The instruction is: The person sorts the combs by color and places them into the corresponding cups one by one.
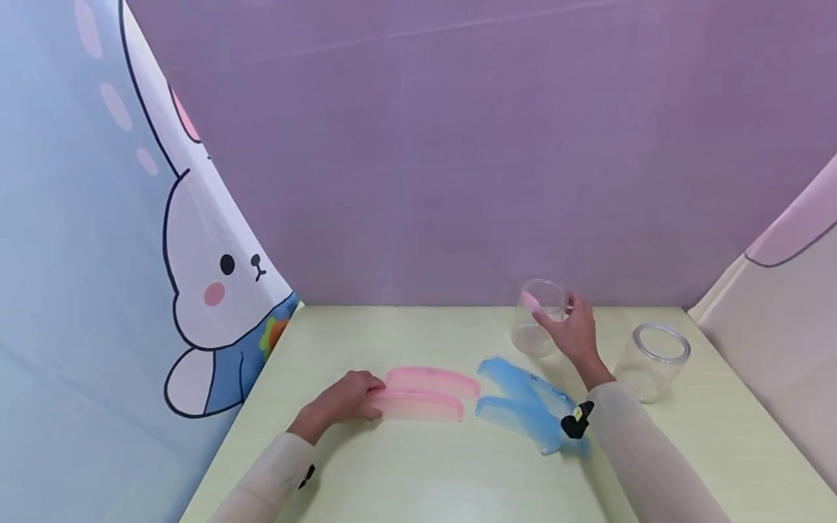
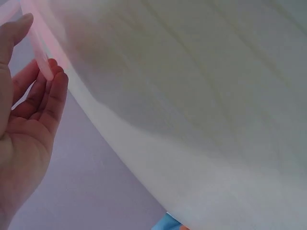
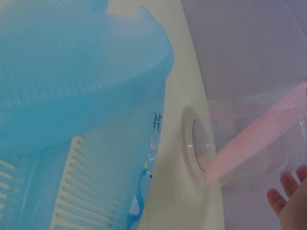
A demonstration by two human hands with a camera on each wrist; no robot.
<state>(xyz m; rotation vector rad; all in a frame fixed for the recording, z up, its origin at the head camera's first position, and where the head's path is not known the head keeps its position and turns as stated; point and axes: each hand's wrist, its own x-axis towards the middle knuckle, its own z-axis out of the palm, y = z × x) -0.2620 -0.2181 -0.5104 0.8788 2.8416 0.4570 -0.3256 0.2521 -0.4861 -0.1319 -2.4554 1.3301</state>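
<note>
Near the back of the table, a clear jar (image 1: 532, 340) holds an upright, tilted pink comb (image 3: 254, 136). My right hand (image 1: 574, 333) is at the jar's right side, thumb by the comb's upper end and fingers spread beside the wall. Only its fingertips (image 3: 277, 200) show plainly in the right wrist view. Left of centre, my left hand (image 1: 349, 398) pinches the end of a pink comb (image 1: 418, 405) lying on the table. Behind that comb lies another pink comb (image 1: 434, 379). In the left wrist view, the comb end (image 2: 44, 64) is between thumb and fingers.
Several blue combs (image 1: 519, 414) lie overlapping in front of the jar, partly under my right wrist. A second clear jar (image 1: 654, 363) stands to the right. The pale table (image 1: 418, 479) meets a purple cloth backdrop (image 1: 418, 181), with printed cloth (image 1: 216, 290) at the left.
</note>
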